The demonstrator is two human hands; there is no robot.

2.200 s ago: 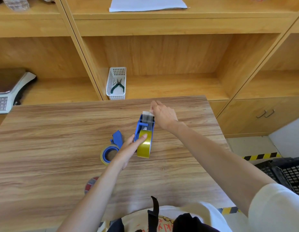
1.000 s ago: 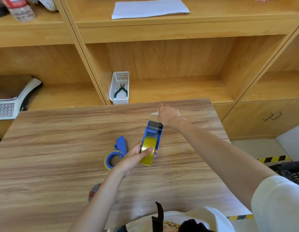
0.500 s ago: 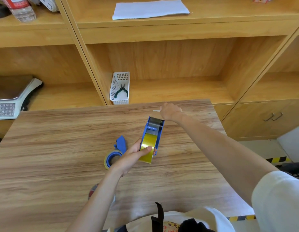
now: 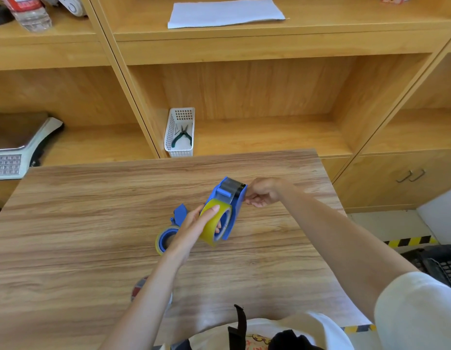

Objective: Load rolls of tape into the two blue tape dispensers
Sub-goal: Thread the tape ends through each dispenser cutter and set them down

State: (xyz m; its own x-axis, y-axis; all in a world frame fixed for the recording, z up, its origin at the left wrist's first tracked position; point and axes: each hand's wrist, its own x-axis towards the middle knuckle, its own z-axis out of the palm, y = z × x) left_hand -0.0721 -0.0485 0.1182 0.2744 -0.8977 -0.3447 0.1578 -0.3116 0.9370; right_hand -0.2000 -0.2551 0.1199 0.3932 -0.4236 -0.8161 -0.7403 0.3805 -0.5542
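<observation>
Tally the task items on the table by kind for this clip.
Blue tape dispensers: 2, one held, one lying on the table.
Yellowish tape rolls: 2, one in the held dispenser, one in the other.
Total: 4

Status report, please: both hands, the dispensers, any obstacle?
Left hand grips tape roll in raised dispenser. Right hand pinches its front end. Second dispenser lies on table, roll fitted. Nothing in the way.
</observation>
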